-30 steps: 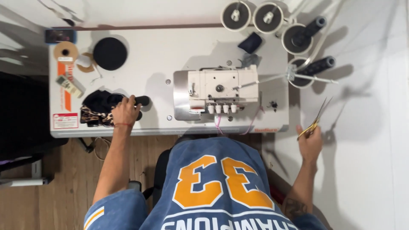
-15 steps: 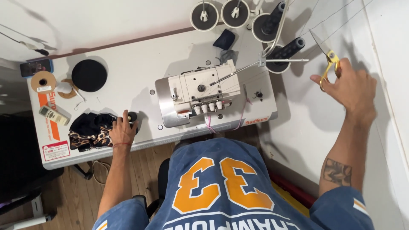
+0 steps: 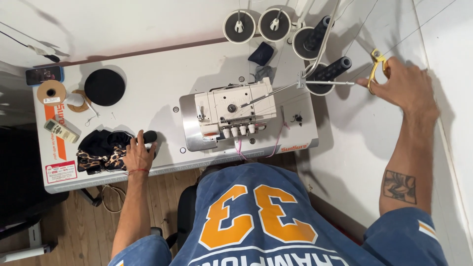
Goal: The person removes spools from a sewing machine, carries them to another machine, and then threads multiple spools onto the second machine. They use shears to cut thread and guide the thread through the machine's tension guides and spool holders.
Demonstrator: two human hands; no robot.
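Observation:
My left hand (image 3: 138, 155) rests on a pile of black and leopard-print fabric (image 3: 101, 150) near the front left of the white sewing table (image 3: 148, 98). My right hand (image 3: 406, 88) is stretched out to the right, past the table's edge, gripping gold-handled scissors (image 3: 377, 64) close to the black thread cones (image 3: 332, 69) on the stand. A white overlock sewing machine (image 3: 231, 111) sits in the middle of the table between both arms.
A black round pad (image 3: 104, 86), tape rolls (image 3: 51, 92), a remote (image 3: 61, 130) and a phone (image 3: 43, 75) lie at the table's left. Two white spool discs (image 3: 256, 23) stand at the back. A white wall (image 3: 443, 49) is close on the right.
My right hand rose with the scissors from beside the table's front corner up to the thread stand. My left hand stayed on the fabric.

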